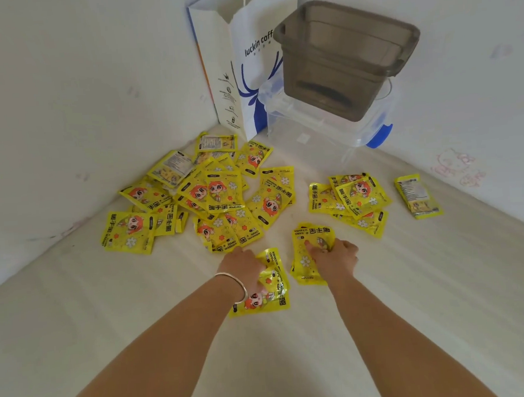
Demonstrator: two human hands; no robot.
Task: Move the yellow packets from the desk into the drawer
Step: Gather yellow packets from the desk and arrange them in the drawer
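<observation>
Head view: left hand [242,268] and right hand [334,255], each grip around half-hidden yellow packets [271,290].

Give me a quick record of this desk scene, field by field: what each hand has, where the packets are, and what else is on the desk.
left hand: left hand grips a small bunch of yellow packets on the desk
right hand: right hand grips a second bunch
loose packets: big pile toward the back corner; smaller group to its right; one stack by the right wall
drawer: not in view
other items: paper bag; dark bin stacked on a clear box
</observation>
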